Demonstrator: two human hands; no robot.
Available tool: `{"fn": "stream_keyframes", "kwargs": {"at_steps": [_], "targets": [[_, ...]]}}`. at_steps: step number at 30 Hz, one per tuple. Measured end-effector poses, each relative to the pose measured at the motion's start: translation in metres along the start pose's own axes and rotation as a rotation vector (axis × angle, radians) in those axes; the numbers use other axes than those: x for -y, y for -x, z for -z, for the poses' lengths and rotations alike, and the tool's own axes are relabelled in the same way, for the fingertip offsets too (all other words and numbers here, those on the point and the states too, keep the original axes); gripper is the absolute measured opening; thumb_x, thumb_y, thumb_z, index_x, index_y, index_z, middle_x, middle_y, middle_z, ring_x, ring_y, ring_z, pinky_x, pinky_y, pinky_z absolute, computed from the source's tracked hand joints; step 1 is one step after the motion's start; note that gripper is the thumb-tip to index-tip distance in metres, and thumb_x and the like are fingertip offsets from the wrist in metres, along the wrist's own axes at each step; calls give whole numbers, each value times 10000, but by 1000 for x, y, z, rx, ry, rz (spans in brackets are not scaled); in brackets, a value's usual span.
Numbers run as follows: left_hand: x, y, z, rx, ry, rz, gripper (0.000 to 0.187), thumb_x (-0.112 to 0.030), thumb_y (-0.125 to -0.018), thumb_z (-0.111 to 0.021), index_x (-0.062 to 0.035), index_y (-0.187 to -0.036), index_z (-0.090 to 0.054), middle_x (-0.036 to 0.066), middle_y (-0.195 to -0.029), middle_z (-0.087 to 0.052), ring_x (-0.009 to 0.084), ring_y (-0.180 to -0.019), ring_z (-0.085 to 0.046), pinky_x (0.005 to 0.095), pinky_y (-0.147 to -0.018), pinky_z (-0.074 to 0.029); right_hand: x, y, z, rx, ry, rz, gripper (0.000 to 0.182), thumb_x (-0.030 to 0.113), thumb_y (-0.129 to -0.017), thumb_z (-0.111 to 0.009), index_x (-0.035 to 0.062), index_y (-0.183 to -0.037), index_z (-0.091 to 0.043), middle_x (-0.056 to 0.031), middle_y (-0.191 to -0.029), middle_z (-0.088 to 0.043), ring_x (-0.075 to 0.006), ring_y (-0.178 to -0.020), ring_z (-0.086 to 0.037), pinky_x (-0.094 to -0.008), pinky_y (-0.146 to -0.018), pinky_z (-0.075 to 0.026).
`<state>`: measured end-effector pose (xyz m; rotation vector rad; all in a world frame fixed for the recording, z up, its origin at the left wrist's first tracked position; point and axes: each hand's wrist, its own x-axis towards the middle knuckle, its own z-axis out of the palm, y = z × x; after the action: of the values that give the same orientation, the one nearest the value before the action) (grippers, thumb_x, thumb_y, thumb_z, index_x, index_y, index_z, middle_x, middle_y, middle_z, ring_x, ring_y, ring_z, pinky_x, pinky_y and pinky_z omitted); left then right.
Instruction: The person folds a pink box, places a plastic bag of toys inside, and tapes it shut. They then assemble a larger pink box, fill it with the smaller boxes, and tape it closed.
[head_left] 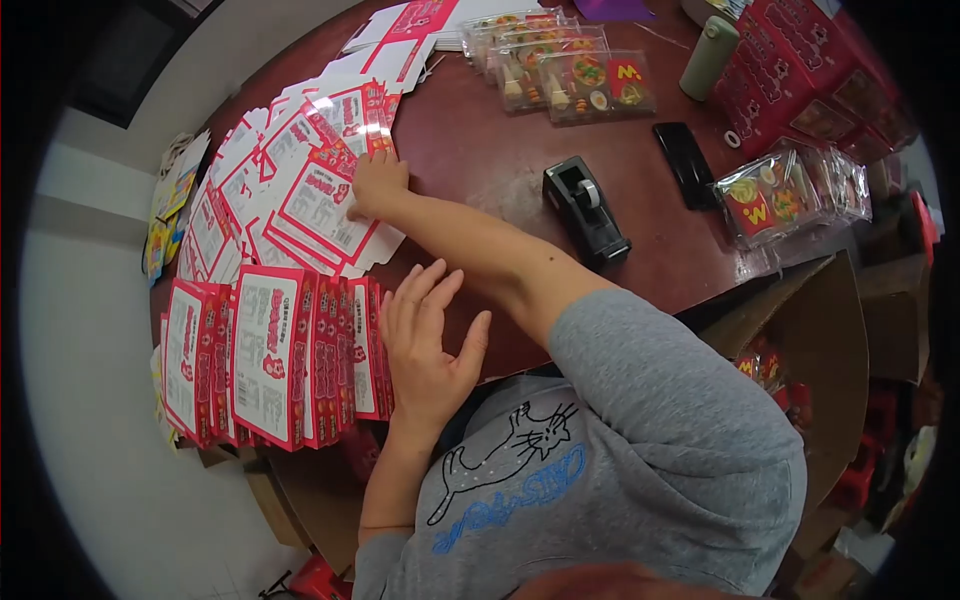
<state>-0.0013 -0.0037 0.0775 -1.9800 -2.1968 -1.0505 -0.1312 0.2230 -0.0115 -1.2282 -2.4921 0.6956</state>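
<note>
My right hand (380, 187) reaches across the table onto a spread pile of flat printed cartons (320, 200), white with red borders. Its fingers are curled at the top carton, with the thumb at the carton's edge. My left hand (430, 345) is held back up near the table's front edge, fingers stretched and thumb apart, nothing in it. Just left of this hand stand folded red-and-white boxes (272, 355) in a tight row, printed faces showing.
On the table (480, 220) are a black tape dispenser (587, 212), a phone (683, 165), a green bottle (709, 58) and clear-wrapped food-picture packs (600, 85). More wrapped packs (775, 195) lie at right, near a large red box (800, 75). An open cardboard box (820, 340) stands beside the table.
</note>
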Motion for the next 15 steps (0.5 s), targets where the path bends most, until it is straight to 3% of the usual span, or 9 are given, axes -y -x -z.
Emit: {"fn": "stream_keyframes", "kwargs": {"at_steps": [2,3,5,6,8,10,12,14,15], "targets": [[5,5,-3,36,-24,46,476,-203,-842,-760,-62,-1276,-625,135,-1380,-576,347,-1317,-504,497,-1128,-331,-13,-27,-21,114,-197,-54,687,407,-749,-806,-5,-1241,-558,-235,-1227,-647,-369,-1134,-644,-473,-914,-533],[12,5,-5,34,-30,49,476,-203,-842,-760,-62,-1276,-625,135,-1380,-576,347,-1317,-504,497,-1128,-331,-17,-37,-17,116,-201,-48,687,407,-749,-806,-5,-1241,-558,-235,-1227,-647,-369,-1134,-644,-473,-914,-533],[22,12,-7,-2,-1,100,465,-172,-854,-753,-46,-1280,-616,141,-1374,-580,357,-1319,-501,489,-1135,-334,-33,-41,-8,-14,-255,56,353,192,-890,-614,-23,-1169,-630,-238,-1064,-705,-379,-1030,-697,-480,-819,-568],[20,12,-9,1,4,109,465,-172,-854,-753,-46,-1280,-616,141,-1374,-580,357,-1319,-501,489,-1135,-334,-36,-35,7,-79,-185,116,285,152,-926,-530,-13,-1111,-671,-231,-1017,-714,-390,-983,-702,-500,-799,-569],[17,6,-11,-60,94,161,450,-138,-866,-747,-24,-1281,-614,165,-1366,-579,392,-1329,-485,484,-1141,-336,-43,-21,46,-160,-137,234,277,148,-906,-551,0,-1112,-661,-218,-1039,-715,-391,-986,-698,-502,-799,-559],[20,1,-14,-243,118,145,682,-129,-854,-777,-5,-1432,-437,193,-1495,-410,373,-1418,-371,474,-1174,-300,-53,10,90,-214,-343,325,233,174,-923,-614,19,-1093,-651,-191,-1070,-708,-387,-943,-700,-493,-778,-541],[31,-1,-18,-467,395,199,978,-150,-840,-814,-9,-1550,-157,150,-1582,-223,304,-1464,-283,460,-1201,-266,-75,59,136,-285,-575,478,254,224,-958,-648,19,-1106,-631,-141,-993,-718,-254,-875,-707,-390,-727,-538],[28,-11,-12,-574,996,317,997,-188,-861,-806,-5,-1551,-110,137,-1584,-200,293,-1455,-293,452,-1186,-308,-92,132,196,185,-993,256,267,236,-990,-652,28,-1151,-606,-62,-959,-703,-109,-868,-658,-278,-715,-513],[31,-13,-10,-457,1290,325,959,-284,-865,-804,6,-1537,-184,161,-1540,-308,305,-1422,-368,452,-1144,-384,-106,161,201,277,-1046,219,271,232,-1002,-642,31,-1176,-591,-40,-975,-694,-77,-883,-640,-248,-717,-501]]}}
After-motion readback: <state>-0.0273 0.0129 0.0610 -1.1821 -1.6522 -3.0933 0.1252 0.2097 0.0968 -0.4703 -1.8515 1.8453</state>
